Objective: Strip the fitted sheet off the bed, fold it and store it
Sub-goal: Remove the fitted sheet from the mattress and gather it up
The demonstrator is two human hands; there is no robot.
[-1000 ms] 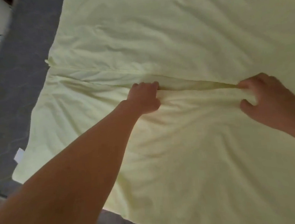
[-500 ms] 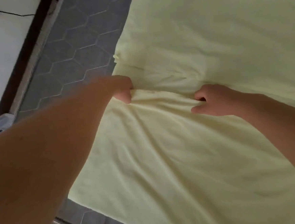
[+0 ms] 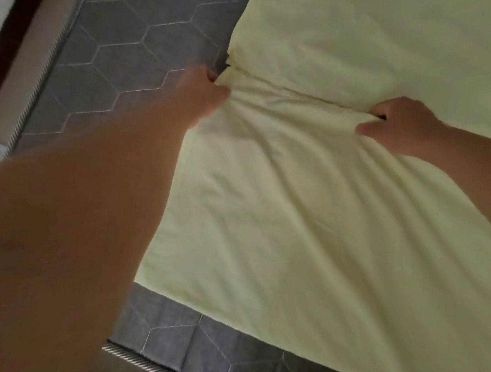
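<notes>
Clearly soft, light and limp: pale yellow fabric fitted sheet (image 3: pixel 313 209), spread over grey hexagon-quilted mattress (image 3: pixel 127 48). Gripped along its fold by left hand (image 3: pixel 205 98) at the bunched edge and right hand (image 3: pixel 401 126) further in, fingers curled on cloth. Best held at hems and corners, likely sagging elsewhere.

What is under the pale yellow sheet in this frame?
A grey mattress with hexagon stitching shows past the sheet at its left and near edges, so it lies beneath. What the sheet covers cannot be seen. The left hand and right hand grip its folded edge.
</notes>
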